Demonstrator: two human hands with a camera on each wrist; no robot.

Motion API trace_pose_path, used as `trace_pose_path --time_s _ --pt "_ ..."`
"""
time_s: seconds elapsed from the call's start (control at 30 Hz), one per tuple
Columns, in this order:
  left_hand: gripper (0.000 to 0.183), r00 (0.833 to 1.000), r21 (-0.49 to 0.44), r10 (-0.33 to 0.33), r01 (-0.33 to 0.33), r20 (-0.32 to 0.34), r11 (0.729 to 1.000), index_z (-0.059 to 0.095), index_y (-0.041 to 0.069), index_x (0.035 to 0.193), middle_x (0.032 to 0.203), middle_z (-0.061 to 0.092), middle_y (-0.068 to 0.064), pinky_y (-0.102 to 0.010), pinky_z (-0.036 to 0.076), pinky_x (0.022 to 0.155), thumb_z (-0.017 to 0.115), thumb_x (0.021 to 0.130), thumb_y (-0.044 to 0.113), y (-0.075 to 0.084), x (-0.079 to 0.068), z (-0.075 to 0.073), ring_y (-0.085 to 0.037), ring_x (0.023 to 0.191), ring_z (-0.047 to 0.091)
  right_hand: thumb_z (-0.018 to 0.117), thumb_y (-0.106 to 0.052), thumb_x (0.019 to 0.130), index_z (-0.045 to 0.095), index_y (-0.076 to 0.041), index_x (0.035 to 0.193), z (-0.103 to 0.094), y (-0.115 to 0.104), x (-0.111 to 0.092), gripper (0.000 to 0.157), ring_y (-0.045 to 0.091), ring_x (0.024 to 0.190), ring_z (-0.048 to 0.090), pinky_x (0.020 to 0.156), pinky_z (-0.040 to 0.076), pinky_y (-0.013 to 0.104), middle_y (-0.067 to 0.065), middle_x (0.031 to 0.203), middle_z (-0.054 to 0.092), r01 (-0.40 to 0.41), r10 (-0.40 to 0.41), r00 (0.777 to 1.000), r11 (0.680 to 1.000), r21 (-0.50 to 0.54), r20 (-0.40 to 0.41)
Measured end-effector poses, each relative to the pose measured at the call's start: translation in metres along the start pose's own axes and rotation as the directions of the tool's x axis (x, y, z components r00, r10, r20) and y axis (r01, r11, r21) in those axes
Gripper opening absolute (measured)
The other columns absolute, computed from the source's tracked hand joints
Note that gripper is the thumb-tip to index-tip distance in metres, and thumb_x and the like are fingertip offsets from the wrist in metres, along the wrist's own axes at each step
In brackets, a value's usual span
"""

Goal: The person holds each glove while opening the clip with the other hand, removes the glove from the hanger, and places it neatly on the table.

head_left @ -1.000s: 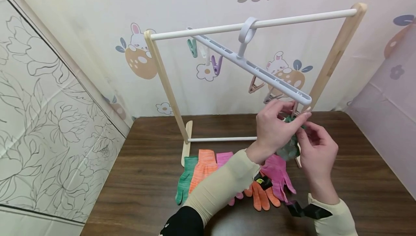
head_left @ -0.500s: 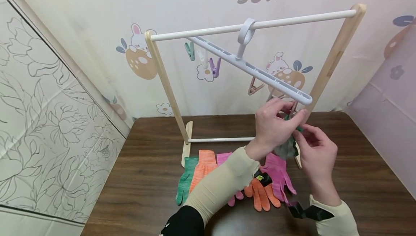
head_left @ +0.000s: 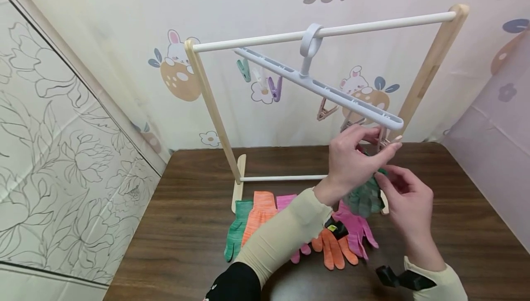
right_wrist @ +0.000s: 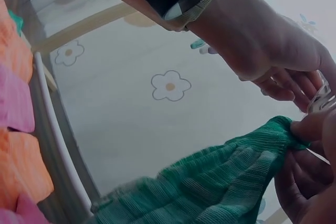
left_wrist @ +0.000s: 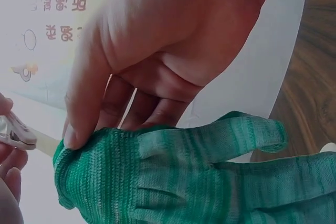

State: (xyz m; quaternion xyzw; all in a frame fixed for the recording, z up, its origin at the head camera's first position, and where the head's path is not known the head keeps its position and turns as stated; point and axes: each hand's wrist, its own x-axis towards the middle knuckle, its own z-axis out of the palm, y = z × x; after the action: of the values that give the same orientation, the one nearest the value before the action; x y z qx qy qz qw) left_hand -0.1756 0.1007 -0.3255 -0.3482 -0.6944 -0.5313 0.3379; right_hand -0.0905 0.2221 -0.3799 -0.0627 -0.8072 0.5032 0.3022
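My left hand (head_left: 352, 158) pinches a pinkish clothespin (head_left: 383, 137) that hangs from the near right end of the pale blue hanger (head_left: 327, 91). Just below it, my right hand (head_left: 409, 197) grips the cuff of a green knitted glove (head_left: 364, 197) between thumb and fingers. The glove hangs fingers down. In the left wrist view the clothespin (left_wrist: 20, 134) is beside the cuff of the green glove (left_wrist: 173, 171), with a small space between them. In the right wrist view the cuff edge is bunched at the right hand's fingertips (right_wrist: 310, 127).
A stand with a white top rail (head_left: 256, 40) bears the hanger. Other clothespins hang on it, green (head_left: 244, 70), white, purple (head_left: 275, 88) and pinkish. Green (head_left: 238, 232), orange (head_left: 258, 211) and pink gloves (head_left: 352, 227) lie on the wooden table (head_left: 178, 246).
The hanger's near end and the left hand have shifted slightly right. The green glove hangs a little lower and more spread, and the right hand has moved slightly down and right.
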Motion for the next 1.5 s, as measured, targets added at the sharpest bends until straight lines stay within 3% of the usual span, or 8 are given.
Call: trace_pose_path --time_s 0.13,0.37,0.53,0.87,1.17,1.3,1.37,1.5 --pt "0.032 1.0 -0.015 0.015 -0.015 0.006 1.0 0.074 0.007 0.101 0.094 0.073 0.0 -0.008 0.046 0.065 0.088 0.076 0.02 0.001 0.0 0.0 0.008 0.088 0.06 0.073 -0.009 0.091 0.071 -0.003 0.115 -0.01 0.004 -0.001 0.025 0.009 0.074 0.054 0.063 0.045 0.012 -0.017 0.088 0.065 -0.02 0.021 0.998 0.999 -0.026 0.058" --pt "0.038 1.0 -0.032 0.014 -0.013 0.023 0.999 0.073 0.006 0.11 0.1 0.073 -0.001 -0.008 0.046 0.066 0.087 0.077 0.018 0.0 0.0 -0.001 0.005 0.091 0.06 0.071 -0.012 0.093 0.07 -0.002 0.114 -0.03 0.013 0.0 0.023 0.009 0.071 0.05 0.056 0.042 0.016 -0.013 0.084 0.064 0.023 -0.013 0.988 0.998 -0.062 0.155" --pt "0.04 0.999 -0.038 0.014 -0.013 0.032 0.999 0.072 0.006 0.113 0.103 0.073 -0.001 -0.008 0.046 0.068 0.087 0.078 0.018 0.0 0.0 -0.001 0.004 0.093 0.06 0.07 -0.013 0.094 0.069 -0.002 0.115 -0.042 0.021 0.003 0.023 0.011 0.07 0.049 0.054 0.041 0.02 -0.008 0.081 0.063 0.039 -0.016 0.967 0.995 -0.087 0.253" --pt "0.039 0.999 -0.047 0.007 -0.005 0.043 0.999 0.071 0.006 0.113 0.102 0.073 -0.001 -0.008 0.046 0.069 0.086 0.078 0.018 -0.002 -0.001 -0.001 0.007 0.093 0.06 0.064 -0.015 0.099 0.066 -0.001 0.117 -0.06 0.039 0.007 0.023 0.012 0.074 0.062 0.062 0.054 0.025 -0.005 0.091 0.069 -0.048 0.084 0.855 0.995 -0.083 0.511" --pt "0.04 0.999 -0.042 0.008 -0.006 0.049 0.999 0.071 0.005 0.113 0.103 0.072 -0.002 -0.008 0.046 0.07 0.086 0.078 0.018 -0.001 -0.001 -0.002 0.006 0.093 0.059 0.057 -0.015 0.102 0.062 0.001 0.121 -0.071 0.064 0.012 0.025 0.013 0.08 0.064 0.065 0.056 0.03 -0.004 0.096 0.07 -0.132 0.151 0.762 0.988 -0.077 0.63" --pt "0.04 0.999 -0.036 0.006 -0.005 0.052 0.999 0.071 0.005 0.113 0.103 0.072 -0.002 -0.008 0.045 0.07 0.086 0.078 0.018 -0.001 -0.001 -0.003 0.006 0.092 0.059 0.056 -0.018 0.103 0.06 0.004 0.123 -0.069 0.071 0.013 0.03 0.013 0.082 0.065 0.065 0.056 0.031 -0.003 0.098 0.07 -0.17 0.195 0.732 0.98 -0.102 0.653" --pt "0.04 0.999 -0.037 0.006 -0.004 0.052 0.999 0.071 0.005 0.112 0.103 0.072 -0.002 -0.008 0.045 0.07 0.086 0.078 0.018 -0.001 -0.001 -0.003 0.005 0.091 0.059 0.056 -0.022 0.103 0.059 0.003 0.125 -0.067 0.074 0.014 0.034 0.011 0.082 0.064 0.065 0.056 0.032 -0.004 0.099 0.069 -0.18 0.216 0.731 0.976 -0.123 0.648" --pt "0.04 0.998 -0.038 0.001 0.001 0.057 0.999 0.071 0.005 0.113 0.104 0.072 -0.002 -0.008 0.046 0.07 0.086 0.078 0.018 0.0 -0.001 -0.002 0.005 0.091 0.059 0.057 -0.026 0.103 0.059 0.003 0.126 -0.062 0.083 0.014 0.038 0.009 0.083 0.062 0.065 0.055 0.03 -0.003 0.1 0.068 -0.151 0.217 0.761 0.976 -0.159 0.612"
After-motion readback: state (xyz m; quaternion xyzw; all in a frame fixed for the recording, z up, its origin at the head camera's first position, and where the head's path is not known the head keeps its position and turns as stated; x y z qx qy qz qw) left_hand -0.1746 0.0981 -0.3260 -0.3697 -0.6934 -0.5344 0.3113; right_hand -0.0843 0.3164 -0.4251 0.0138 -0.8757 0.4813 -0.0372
